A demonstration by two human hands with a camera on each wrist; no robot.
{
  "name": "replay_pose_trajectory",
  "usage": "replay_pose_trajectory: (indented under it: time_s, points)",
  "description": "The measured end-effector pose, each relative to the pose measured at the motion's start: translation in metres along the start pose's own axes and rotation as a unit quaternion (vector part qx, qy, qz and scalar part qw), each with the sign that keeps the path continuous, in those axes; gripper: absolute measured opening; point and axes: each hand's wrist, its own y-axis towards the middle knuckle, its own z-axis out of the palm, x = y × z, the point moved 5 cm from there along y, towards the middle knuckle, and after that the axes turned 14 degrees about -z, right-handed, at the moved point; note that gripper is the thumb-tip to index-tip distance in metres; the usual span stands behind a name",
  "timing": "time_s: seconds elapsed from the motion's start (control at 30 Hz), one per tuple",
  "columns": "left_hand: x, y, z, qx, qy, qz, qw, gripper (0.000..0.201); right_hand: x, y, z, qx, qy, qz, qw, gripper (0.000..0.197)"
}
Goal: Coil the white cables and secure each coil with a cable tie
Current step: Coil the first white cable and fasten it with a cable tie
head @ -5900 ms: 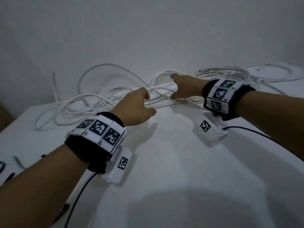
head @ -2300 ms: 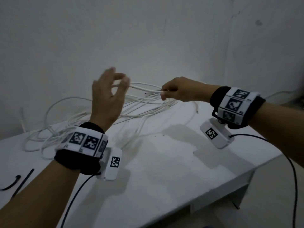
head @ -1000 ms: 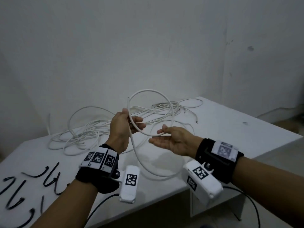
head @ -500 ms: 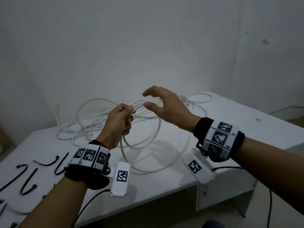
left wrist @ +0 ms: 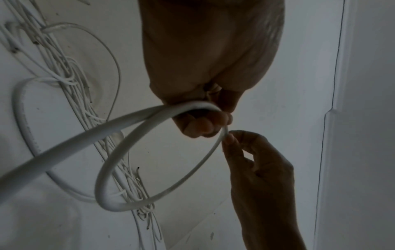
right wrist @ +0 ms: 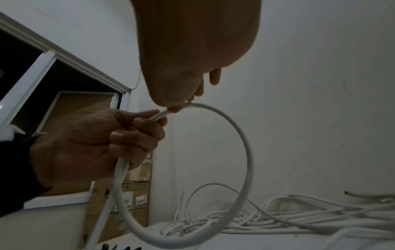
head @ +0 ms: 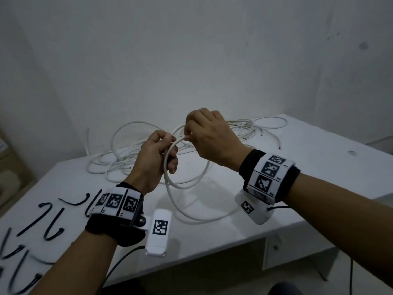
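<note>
The left hand grips a loop of white cable above the table. The right hand, at 2 o'clock from it, pinches the same cable. Black ties lie at 8 o'clock.

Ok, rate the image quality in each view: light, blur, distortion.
Head view: dim and grey, black cable ties smeared at the left edge. Left wrist view: left hand in dark shadow, near white cable soft. Right wrist view: wide-angle bend, right hand looming large, dark opening behind.
</note>
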Motion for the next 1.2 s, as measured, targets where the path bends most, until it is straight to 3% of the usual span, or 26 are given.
replay_pose_trajectory:
  time_s: [0.13,0.2,0.27,0.47,0.57,0.67,0.87,1.1,1.2]
  points:
    - [0.000,-0.001,-0.008,0.025,-0.022,0.005,0.999,0.022,-0.014,-0.010,0.011,-0.006,0.107,0.119,0.987,0.015]
    - [0.002,-0.001,-0.011,0.048,-0.027,-0.005,0.998,0.022,-0.022,-0.019,0.017,0.004,0.206,0.215,0.955,0.016]
    - [0.004,-0.001,-0.014,0.059,-0.017,-0.022,0.998,0.022,-0.022,-0.023,0.020,0.011,0.255,0.258,0.932,0.015]
    - [-0.014,0.003,-0.019,0.004,0.120,-0.041,0.992,0.023,-0.013,-0.018,0.021,0.000,0.287,0.237,0.928,0.009]
    - [-0.025,0.009,-0.007,0.014,0.159,-0.052,0.986,0.033,-0.008,-0.009,0.017,-0.017,0.293,0.215,0.931,0.005]
    - [-0.023,0.017,-0.003,-0.016,0.180,-0.046,0.983,0.036,-0.009,-0.007,0.015,-0.044,0.307,0.223,0.924,0.013]
    - [-0.005,0.019,-0.015,-0.041,0.082,-0.051,0.995,0.020,-0.016,-0.020,0.029,-0.060,0.437,0.327,0.836,0.033]
    - [-0.010,0.016,-0.023,-0.058,0.037,-0.037,0.997,0.026,-0.017,-0.027,0.034,-0.106,0.536,0.375,0.749,0.009]
    - [-0.010,0.016,-0.023,-0.063,0.060,-0.018,0.996,0.026,-0.018,-0.027,0.034,-0.104,0.553,0.370,0.740,0.012]
